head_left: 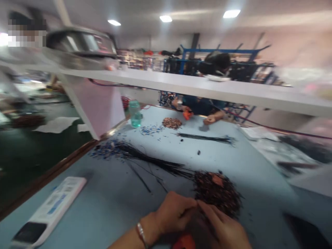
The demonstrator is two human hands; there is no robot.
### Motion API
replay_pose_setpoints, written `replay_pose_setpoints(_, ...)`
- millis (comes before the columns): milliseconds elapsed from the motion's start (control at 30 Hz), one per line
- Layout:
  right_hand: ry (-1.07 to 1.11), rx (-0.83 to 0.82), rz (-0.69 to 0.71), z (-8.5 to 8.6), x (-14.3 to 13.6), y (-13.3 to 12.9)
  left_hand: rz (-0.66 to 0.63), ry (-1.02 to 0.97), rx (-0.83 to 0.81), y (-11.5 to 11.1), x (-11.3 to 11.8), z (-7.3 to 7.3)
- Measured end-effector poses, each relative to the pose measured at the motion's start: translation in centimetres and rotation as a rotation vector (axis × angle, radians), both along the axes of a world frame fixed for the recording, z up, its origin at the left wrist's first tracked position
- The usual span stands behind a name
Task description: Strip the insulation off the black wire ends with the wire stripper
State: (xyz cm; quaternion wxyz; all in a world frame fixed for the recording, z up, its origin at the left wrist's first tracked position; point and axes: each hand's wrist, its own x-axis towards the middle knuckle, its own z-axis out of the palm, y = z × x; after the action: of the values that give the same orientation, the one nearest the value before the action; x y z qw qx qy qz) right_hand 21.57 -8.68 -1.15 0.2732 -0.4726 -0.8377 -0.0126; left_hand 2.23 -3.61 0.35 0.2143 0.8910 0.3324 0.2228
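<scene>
My left hand, with a bracelet at the wrist, is closed, its fingertips meeting those of my right hand at the bottom of the view. The right fingers are bent inward and closed too. What they pinch is too small and blurred to name. Below them shows a blurred orange object, partly cut off by the frame's edge. Just beyond my hands lies a heap of small dark brown and black pieces. A bundle of thin black wires runs leftward from this heap to scattered blue bits.
A white and blue box lies at left, a dark flat object at right. Across the table, a co-worker's hands are near an orange tool, a copper-coloured pile and a green bottle. A white shelf crosses above.
</scene>
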Motion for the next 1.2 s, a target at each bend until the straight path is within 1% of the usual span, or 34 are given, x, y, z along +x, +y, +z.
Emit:
replay_pose_setpoints(67, -0.006, 0.105, -0.053, 1.5, -1.1, 0.9, 0.005, -0.085, 0.008, 0.3, -0.1, -0.2)
replay_pose_setpoints(100, -0.042, 0.071, -0.052, 2.2, -1.5, 1.3, 0.024, -0.128, 0.002, 0.5, -0.1, -0.3)
replay_pose_setpoints(200, -0.022, 0.081, -0.062, 3.8, -2.1, 2.1, 0.025, -0.252, 0.013, 0.6, -0.1, -0.7)
replay_pose_setpoints(233, -0.004, 0.059, -0.068, 4.1, -1.9, 2.2, 0.038, -0.289, 0.041, 0.7, -0.1, -0.8)
replay_pose_setpoints(300, 0.043, -0.035, -0.066, 4.6, -1.3, 2.6, 0.083, -0.343, 0.109, 0.9, -0.3, -0.8)
replay_pose_setpoints(433, 0.227, -0.251, 0.033, 5.2, 0.2, 3.8, 0.204, -0.389, 0.239, 1.6, -0.8, -0.6)
replay_pose_setpoints(533, 0.349, -0.315, 0.053, 5.4, 0.7, 4.4, 0.264, -0.397, 0.283, 2.0, -0.9, -0.5)
replay_pose_setpoints(667, 0.427, -0.322, -0.053, 5.4, 1.2, 4.4, 0.268, -0.398, 0.296, 2.0, -0.9, -0.4)
replay_pose_setpoints(767, 0.516, -0.317, -0.172, 5.4, 1.9, 4.3, 0.326, -0.407, 0.248, 1.9, -0.8, -0.2)
replay_pose_setpoints(833, 0.557, -0.262, -0.246, 5.4, 2.0, 4.3, 0.380, -0.424, 0.201, 1.8, -0.8, -0.1)
replay_pose_setpoints(867, 0.542, -0.217, -0.248, 5.4, 1.8, 4.3, 0.386, -0.430, 0.187, 1.7, -0.8, -0.1)
replay_pose_setpoints(900, 0.499, -0.158, -0.220, 5.3, 1.5, 4.3, 0.372, -0.434, 0.186, 1.6, -0.7, -0.1)
replay_pose_setpoints(967, 0.348, -0.040, -0.108, 4.9, 0.4, 4.2, 0.288, -0.418, 0.192, 1.4, -0.5, -0.1)
replay_pose_setpoints(1033, 0.218, 0.025, 0.002, 4.3, -0.7, 4.0, 0.212, -0.412, 0.172, 1.2, -0.2, -0.1)
replay_pose_setpoints(1100, 0.205, 0.037, 0.072, 3.7, -1.4, 3.9, 0.173, -0.444, 0.142, 1.1, 0.0, -0.1)
replay_pose_setpoints(1200, 0.264, 0.010, 0.164, 3.0, -1.2, 3.7, 0.155, -0.484, 0.140, 1.2, 0.0, -0.2)
